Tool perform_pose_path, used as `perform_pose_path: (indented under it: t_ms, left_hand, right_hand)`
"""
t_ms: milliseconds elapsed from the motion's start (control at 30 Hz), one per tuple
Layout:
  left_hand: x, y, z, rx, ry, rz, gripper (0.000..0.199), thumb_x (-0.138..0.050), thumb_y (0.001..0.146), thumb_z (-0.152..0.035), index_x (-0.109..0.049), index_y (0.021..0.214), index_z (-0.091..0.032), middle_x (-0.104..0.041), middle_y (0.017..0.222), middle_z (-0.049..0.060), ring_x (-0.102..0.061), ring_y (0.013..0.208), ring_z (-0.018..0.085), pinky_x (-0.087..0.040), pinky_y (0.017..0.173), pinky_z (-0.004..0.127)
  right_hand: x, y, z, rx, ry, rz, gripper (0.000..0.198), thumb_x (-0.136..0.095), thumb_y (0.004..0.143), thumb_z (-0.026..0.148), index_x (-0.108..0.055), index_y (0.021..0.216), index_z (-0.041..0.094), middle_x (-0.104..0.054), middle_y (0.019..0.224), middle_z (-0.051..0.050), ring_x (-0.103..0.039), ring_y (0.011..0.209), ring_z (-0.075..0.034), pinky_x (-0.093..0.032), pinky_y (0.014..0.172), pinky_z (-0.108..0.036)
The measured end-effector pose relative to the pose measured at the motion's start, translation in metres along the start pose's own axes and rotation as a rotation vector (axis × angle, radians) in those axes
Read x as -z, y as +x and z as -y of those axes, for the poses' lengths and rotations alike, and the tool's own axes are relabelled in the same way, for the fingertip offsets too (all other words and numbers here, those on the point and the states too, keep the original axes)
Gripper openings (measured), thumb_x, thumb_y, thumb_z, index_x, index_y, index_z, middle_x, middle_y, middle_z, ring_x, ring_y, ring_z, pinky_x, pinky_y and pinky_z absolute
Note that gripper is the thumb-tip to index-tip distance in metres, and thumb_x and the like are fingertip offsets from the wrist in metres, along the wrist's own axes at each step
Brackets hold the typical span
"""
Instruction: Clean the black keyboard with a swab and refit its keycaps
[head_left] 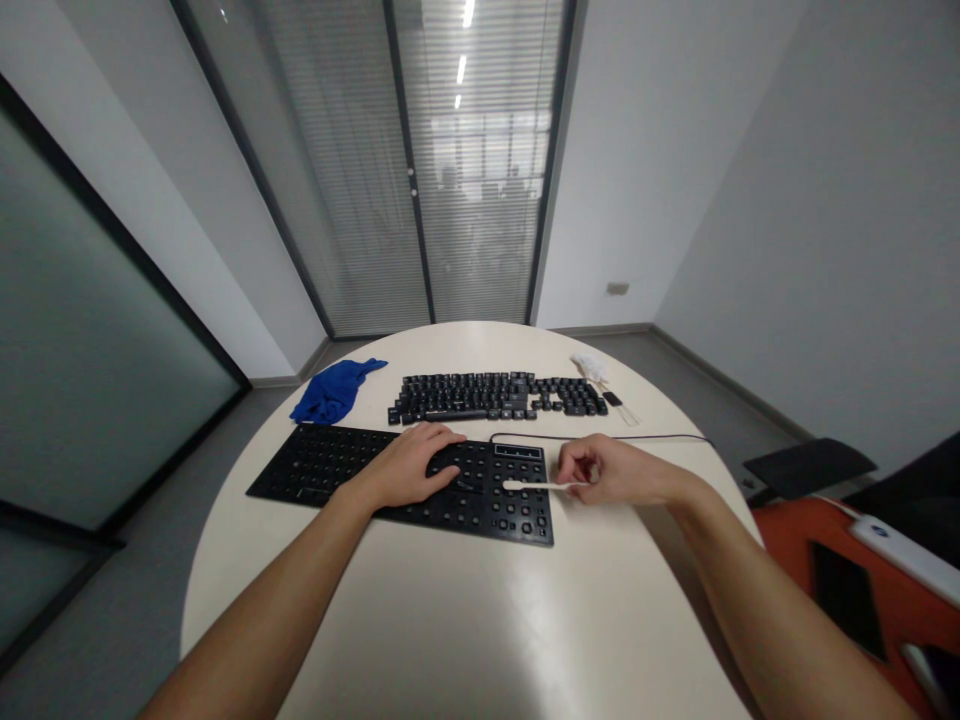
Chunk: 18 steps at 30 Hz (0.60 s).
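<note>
A: Where do we locate the keyboard base?
B: We find the black keyboard base (pixel 480 505) lying flat on the near side of the round, pale counter (pixel 442 630), its studded face up. It runs slightly askew, its right end nearer to us.

A: What is the state of our hands?
B: They are well apart. Our left hand (pixel 409 466) rests palm down on the middle of the base, thumb spread from the fingers. Our right hand (pixel 604 470), beyond the base's right edge, has its fingers pinched on a white swab (pixel 540 486).

A: How is the swab oriented?
B: We hold it nearly level, pointing left, with its tip over the number-pad section. We cannot tell whether the tip touches the surface.

A: Which parts do we note around the base?
B: Behind it, the black keycaps (pixel 465 392) stand in rows, in keyboard order. A crumpled blue cloth (pixel 332 390) lies by the base's far left corner. To the right of the keycaps we see a white bundle (pixel 590 368) and a small black object (pixel 612 398). A thin black cable (pixel 667 437) extends rightward from the base's far edge, behind our right hand.
</note>
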<state>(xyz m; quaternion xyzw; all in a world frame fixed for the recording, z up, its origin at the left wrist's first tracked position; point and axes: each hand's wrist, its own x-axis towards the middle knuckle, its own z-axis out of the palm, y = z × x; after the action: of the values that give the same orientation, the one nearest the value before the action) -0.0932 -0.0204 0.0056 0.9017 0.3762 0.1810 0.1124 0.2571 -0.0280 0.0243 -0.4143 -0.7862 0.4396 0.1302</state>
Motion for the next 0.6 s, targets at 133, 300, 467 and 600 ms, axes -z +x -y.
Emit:
perform_pose_path:
  t_ms: [133, 300, 467, 600]
  left_hand:
    - [-0.001, 0.0, 0.0, 0.005, 0.013, 0.01, 0.041, -0.058, 0.096, -0.036, -0.057, 0.135, -0.024, -0.061, 0.132, 0.011, -0.057, 0.121, 0.029, -0.046, 0.107, 0.047]
    - [0.0, 0.001, 0.0, -0.004, 0.011, 0.005, 0.04, -0.058, 0.096, -0.036, -0.057, 0.134, -0.024, -0.062, 0.131, 0.01, -0.057, 0.121, 0.028, -0.046, 0.107, 0.046]
    - [0.0, 0.001, -0.001, 0.003, 0.017, 0.017, 0.04, -0.058, 0.097, -0.036, -0.057, 0.135, -0.023, -0.061, 0.132, 0.011, -0.057, 0.12, 0.028, -0.046, 0.107, 0.047]
    - [0.0, 0.0, 0.0, 0.002, 0.008, 0.007, 0.04, -0.057, 0.097, -0.037, -0.057, 0.135, -0.024, -0.061, 0.132, 0.011, -0.056, 0.122, 0.029, -0.046, 0.107, 0.047]
  right_hand:
    - [0.0, 0.0, 0.002, 0.011, -0.004, 0.015, 0.017, -0.064, 0.067, 0.017, -0.073, 0.081, 0.017, -0.065, 0.073, 0.0, -0.051, 0.065, -0.014, -0.037, 0.058, -0.026]
    - [-0.001, 0.0, 0.007, -0.008, 0.018, 0.059, 0.016, -0.064, 0.065, 0.016, -0.074, 0.078, 0.017, -0.066, 0.071, 0.001, -0.051, 0.064, -0.014, -0.036, 0.058, -0.026]
    - [-0.001, -0.001, 0.011, -0.039, 0.065, 0.102, 0.016, -0.063, 0.062, 0.015, -0.072, 0.075, 0.017, -0.065, 0.069, 0.002, -0.049, 0.063, -0.013, -0.036, 0.058, -0.025]
    - [-0.001, -0.002, 0.011, -0.051, 0.083, 0.113, 0.016, -0.063, 0.061, 0.016, -0.071, 0.075, 0.018, -0.064, 0.069, 0.002, -0.049, 0.063, -0.013, -0.035, 0.058, -0.025]
